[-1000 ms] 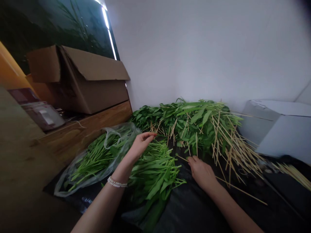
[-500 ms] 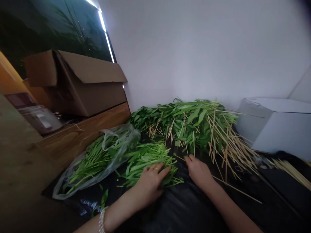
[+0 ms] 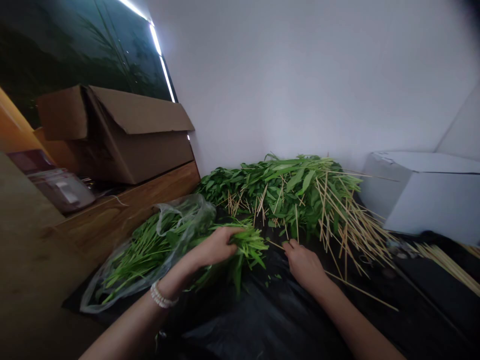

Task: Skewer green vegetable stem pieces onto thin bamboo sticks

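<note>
My left hand, with a beaded bracelet at its wrist, is closed around a bunch of long-leaved greens over the black plastic sheet. Some leaves hang below the fingers. To the right, my right hand pinches a thin wooden skewer, whose other end pokes out past the fingertips toward the greens. Beside my left arm lies a clear plastic bag of similar greens. Behind both hands is a heap of skewered greens, bare skewer ends sticking out at its right.
A cardboard box rests on a wooden ledge at the left, near a lidded clear container. At the right stand a white box and a bundle of loose skewers. A white wall closes off the back.
My left hand has gone from lying on the loose greens to gripping a bunch, gathering it up and slightly left. My right hand keeps the skewer in nearly the same place.
</note>
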The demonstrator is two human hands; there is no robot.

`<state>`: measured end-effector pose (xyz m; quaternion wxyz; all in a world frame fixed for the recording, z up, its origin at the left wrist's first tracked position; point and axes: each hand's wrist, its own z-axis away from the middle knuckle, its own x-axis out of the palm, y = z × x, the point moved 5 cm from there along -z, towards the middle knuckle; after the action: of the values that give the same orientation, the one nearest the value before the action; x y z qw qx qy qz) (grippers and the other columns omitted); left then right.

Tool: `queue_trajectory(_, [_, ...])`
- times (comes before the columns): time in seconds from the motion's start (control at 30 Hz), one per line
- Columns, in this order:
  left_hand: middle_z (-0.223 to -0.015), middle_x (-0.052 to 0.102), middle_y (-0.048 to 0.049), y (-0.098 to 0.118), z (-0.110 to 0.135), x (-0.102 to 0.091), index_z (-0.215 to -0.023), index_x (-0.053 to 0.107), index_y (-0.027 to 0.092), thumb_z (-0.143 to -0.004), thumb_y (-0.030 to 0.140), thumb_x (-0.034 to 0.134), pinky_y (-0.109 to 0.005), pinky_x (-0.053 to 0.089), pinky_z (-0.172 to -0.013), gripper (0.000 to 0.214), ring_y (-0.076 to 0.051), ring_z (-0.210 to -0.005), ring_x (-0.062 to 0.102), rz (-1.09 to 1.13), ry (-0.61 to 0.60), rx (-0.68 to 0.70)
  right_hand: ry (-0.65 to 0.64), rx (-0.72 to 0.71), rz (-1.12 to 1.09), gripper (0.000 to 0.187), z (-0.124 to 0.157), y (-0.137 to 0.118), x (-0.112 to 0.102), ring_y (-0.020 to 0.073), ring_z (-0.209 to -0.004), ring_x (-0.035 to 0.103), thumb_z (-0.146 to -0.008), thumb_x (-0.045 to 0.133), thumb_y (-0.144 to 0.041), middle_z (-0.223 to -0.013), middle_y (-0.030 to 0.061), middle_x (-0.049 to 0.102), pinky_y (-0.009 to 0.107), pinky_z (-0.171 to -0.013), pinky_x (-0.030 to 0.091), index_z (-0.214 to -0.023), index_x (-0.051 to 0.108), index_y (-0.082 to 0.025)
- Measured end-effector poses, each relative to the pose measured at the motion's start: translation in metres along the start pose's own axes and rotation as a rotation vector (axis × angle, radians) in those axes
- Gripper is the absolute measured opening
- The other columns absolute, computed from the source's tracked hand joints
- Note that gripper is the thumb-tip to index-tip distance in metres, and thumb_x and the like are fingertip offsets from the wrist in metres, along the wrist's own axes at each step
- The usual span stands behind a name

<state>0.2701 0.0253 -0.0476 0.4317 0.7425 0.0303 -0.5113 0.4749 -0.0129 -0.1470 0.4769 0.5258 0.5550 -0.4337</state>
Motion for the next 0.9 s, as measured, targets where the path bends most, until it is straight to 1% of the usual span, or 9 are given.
queue_trajectory(0.07, [-0.103,0.073,-0.0019,-0.009,-0.008,-0.014,-0.118,0.064,0.019,-0.066,0.005,0.043,-0.032,0.052,-0.086,0.058,-0.019,-0.093,0.066,0.156,-0.04,-0.039,-0.001,0.001,0.002,0.02,0.0,0.0,0.0,0.0162,-0.083,0.063,-0.094,0.04,-0.014,-0.103,0.0062,0.058,0.025,-0.06,0.037,-0.103,0.057,-0.019])
queue_trajectory(0.17, [-0.105,0.072,-0.0035,-0.034,-0.019,-0.023,-0.121,0.061,0.016,-0.065,0.008,0.046,-0.032,0.053,-0.082,0.059,-0.02,-0.091,0.067,0.247,-0.083,-0.112,-0.005,0.002,0.003,0.02,-0.001,0.0,0.0,0.0162,-0.083,0.063,-0.093,0.04,-0.013,-0.103,0.0071,0.058,0.025,-0.061,0.038,-0.103,0.057,-0.018])
queue_trajectory(0.23, [-0.109,0.071,-0.0062,-0.056,-0.024,-0.028,-0.125,0.057,0.015,-0.065,0.01,0.05,-0.036,0.052,-0.086,0.06,-0.022,-0.095,0.066,0.138,0.042,-0.168,-0.007,0.003,0.003,0.02,-0.001,0.0,0.0,0.0159,-0.083,0.063,-0.093,0.041,-0.013,-0.103,0.0072,0.058,0.024,-0.061,0.039,-0.103,0.057,-0.018])
queue_trajectory(0.3, [-0.118,0.067,-0.0105,-0.073,-0.024,-0.033,-0.129,0.054,0.014,-0.065,0.011,0.056,-0.039,0.047,-0.095,0.064,-0.025,-0.106,0.062,-0.087,0.246,-0.216,-0.003,0.002,0.002,0.021,-0.001,0.0,0.0,0.0159,-0.083,0.063,-0.093,0.04,-0.013,-0.102,0.007,0.058,0.024,-0.062,0.039,-0.103,0.057,-0.018])
queue_trajectory(0.4, [-0.127,0.061,-0.0125,-0.082,-0.017,-0.032,-0.135,0.047,0.017,-0.068,0.013,0.061,-0.042,0.043,-0.099,0.068,-0.027,-0.116,0.056,-0.33,0.423,-0.262,0.005,0.005,-0.001,0.022,0.0,0.0,0.0,0.0156,-0.083,0.063,-0.094,0.039,-0.014,-0.103,0.0069,0.058,0.024,-0.063,0.039,-0.104,0.057,-0.018])
queue_trajectory(0.53, [-0.132,0.056,-0.0103,-0.064,-0.004,-0.027,-0.126,0.057,0.022,-0.079,0.022,0.06,-0.046,0.041,-0.098,0.047,-0.029,-0.121,0.05,-0.489,0.538,-0.257,0.004,0.004,-0.007,0.02,-0.001,-0.001,-0.001,0.0154,-0.082,0.063,-0.094,0.039,-0.015,-0.101,0.0059,0.058,0.024,-0.061,0.038,-0.101,0.058,-0.019])
queue_trajectory(0.63, [-0.126,0.061,-0.0077,-0.035,0.004,-0.024,-0.109,0.068,0.024,-0.088,0.026,0.054,-0.045,0.038,-0.1,0.025,-0.027,-0.123,0.047,-0.564,0.642,-0.126,0.004,-0.002,-0.008,0.019,0.0,-0.001,-0.002,0.0154,-0.082,0.063,-0.094,0.039,-0.014,-0.101,0.0061,0.058,0.024,-0.061,0.038,-0.1,0.057,-0.019])
queue_trajectory(0.77, [-0.11,0.069,-0.0057,-0.01,0.005,-0.012,-0.101,0.07,0.026,-0.091,0.028,0.053,-0.042,0.039,-0.095,0.02,-0.024,-0.111,0.054,-0.54,0.598,0.044,0.004,0.0,-0.008,0.02,0.0,-0.002,-0.003,0.0152,-0.082,0.063,-0.093,0.04,-0.013,-0.102,0.0072,0.058,0.024,-0.062,0.039,-0.101,0.057,-0.018])
queue_trajectory(0.9, [-0.103,0.071,-0.0055,-0.013,0.0,-0.007,-0.1,0.071,0.024,-0.09,0.025,0.054,-0.039,0.042,-0.089,0.019,-0.023,-0.103,0.057,-0.47,0.564,0.026,0.002,0.002,-0.011,0.021,0.0,-0.001,-0.004,0.0152,-0.082,0.063,-0.093,0.039,-0.013,-0.102,0.0067,0.059,0.024,-0.061,0.039,-0.101,0.058,-0.018])
